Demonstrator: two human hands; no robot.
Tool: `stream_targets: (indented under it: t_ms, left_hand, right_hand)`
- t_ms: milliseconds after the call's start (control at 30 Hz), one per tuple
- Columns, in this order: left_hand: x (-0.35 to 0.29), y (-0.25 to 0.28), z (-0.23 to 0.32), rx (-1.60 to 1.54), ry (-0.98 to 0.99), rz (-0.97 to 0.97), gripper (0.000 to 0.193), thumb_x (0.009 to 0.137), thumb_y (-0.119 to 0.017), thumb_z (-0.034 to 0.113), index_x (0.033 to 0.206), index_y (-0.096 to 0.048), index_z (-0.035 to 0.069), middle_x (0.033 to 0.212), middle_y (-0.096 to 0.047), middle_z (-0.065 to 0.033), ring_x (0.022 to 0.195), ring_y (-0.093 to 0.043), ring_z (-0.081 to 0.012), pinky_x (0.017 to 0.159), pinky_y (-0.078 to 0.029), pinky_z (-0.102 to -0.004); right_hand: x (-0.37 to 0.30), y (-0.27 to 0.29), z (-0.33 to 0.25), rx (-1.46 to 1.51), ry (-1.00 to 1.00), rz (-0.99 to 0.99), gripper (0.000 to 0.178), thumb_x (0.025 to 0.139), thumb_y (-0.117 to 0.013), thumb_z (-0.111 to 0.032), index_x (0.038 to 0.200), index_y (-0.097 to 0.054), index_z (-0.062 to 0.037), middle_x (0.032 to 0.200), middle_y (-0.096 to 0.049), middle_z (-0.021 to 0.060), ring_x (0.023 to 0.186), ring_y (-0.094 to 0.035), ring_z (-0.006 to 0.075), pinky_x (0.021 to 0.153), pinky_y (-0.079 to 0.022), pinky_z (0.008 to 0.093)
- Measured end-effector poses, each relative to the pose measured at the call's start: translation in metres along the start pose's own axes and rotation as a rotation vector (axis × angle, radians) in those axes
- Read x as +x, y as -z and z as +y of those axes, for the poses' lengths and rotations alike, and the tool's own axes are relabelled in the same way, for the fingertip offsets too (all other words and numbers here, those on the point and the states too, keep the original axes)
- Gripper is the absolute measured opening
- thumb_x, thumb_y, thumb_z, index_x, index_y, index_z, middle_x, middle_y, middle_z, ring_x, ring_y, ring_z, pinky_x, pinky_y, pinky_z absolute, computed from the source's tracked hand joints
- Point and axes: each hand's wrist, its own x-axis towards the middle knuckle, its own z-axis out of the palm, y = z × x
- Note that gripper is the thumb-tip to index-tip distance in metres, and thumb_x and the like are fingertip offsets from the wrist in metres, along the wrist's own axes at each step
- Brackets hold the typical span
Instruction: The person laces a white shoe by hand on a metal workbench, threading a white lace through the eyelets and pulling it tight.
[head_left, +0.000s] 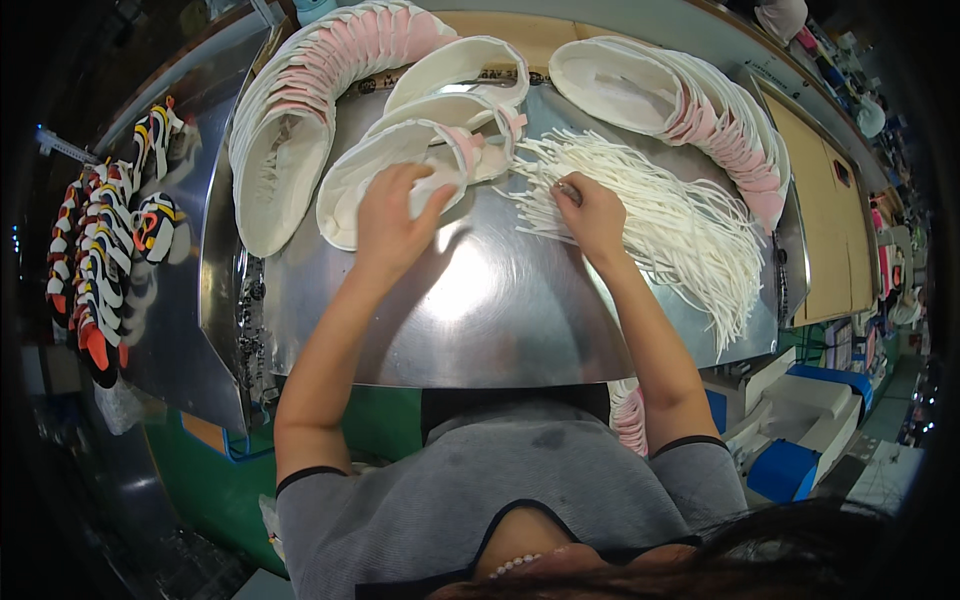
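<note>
My left hand [395, 222] is over the near side of a white padded shoe upper [345, 185], thumb and fingers apart. A pink patch shows at that upper's right end. Two more white uppers [460, 62] stand behind it, partly overlapping. My right hand [597, 215] is at the left edge of a loose bundle of white cords [660, 210]. Its thumb and forefinger are pinched together; what is between them, if anything, is too small to make out.
Nested rows of white-and-pink uppers curve along the left [285, 190] and right [720, 125] of the shiny metal table [480, 330]. Colourful shoe parts [100, 240] are lined up on a surface at far left. Cardboard [820, 200] and a white-and-blue machine [790, 430] are at right.
</note>
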Motion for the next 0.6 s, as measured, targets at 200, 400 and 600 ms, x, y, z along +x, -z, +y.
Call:
stream_targets:
  t_ms: [200, 400, 600]
  left_hand:
    - [0.037, -0.038, 0.013, -0.011, 0.448, -0.168, 0.042, 0.093, -0.064, 0.037, 0.116, -0.062, 0.001, 0.108, -0.068, -0.0204, 0.099, -0.065, -0.0375, 0.086, -0.050, -0.0448]
    - [-0.050, 0.083, 0.101, -1.471, 0.490, 0.116, 0.045, 0.094, -0.052, 0.017, 0.134, -0.051, -0.004, 0.117, -0.063, -0.0081, 0.099, -0.060, -0.0208, 0.091, -0.046, -0.0429]
    - [-0.171, 0.049, 0.017, -1.977, 1.022, 0.177, 0.049, 0.091, -0.051, 0.010, 0.136, -0.047, -0.008, 0.116, -0.061, -0.0128, 0.096, -0.058, -0.0209, 0.096, -0.045, -0.0385]
  right_hand:
    - [-0.032, 0.104, -0.086, 1.017, 0.280, -0.282, 0.015, 0.090, -0.069, -0.015, 0.097, -0.064, -0.0026, 0.083, -0.063, 0.0047, 0.058, -0.052, 0.0106, 0.054, -0.042, 0.0264]
    - [-0.060, 0.139, -0.026, 1.193, -0.214, -0.216, 0.007, 0.099, -0.060, -0.009, 0.103, -0.059, -0.0030, 0.085, -0.062, 0.0041, 0.054, -0.037, 0.0011, 0.048, -0.028, 0.0168]
    - [-0.091, 0.129, 0.006, 1.552, -0.399, -0.259, 0.008, 0.098, -0.060, -0.007, 0.106, -0.059, -0.0037, 0.088, -0.061, 0.0009, 0.053, -0.035, 0.0001, 0.047, -0.026, 0.0167]
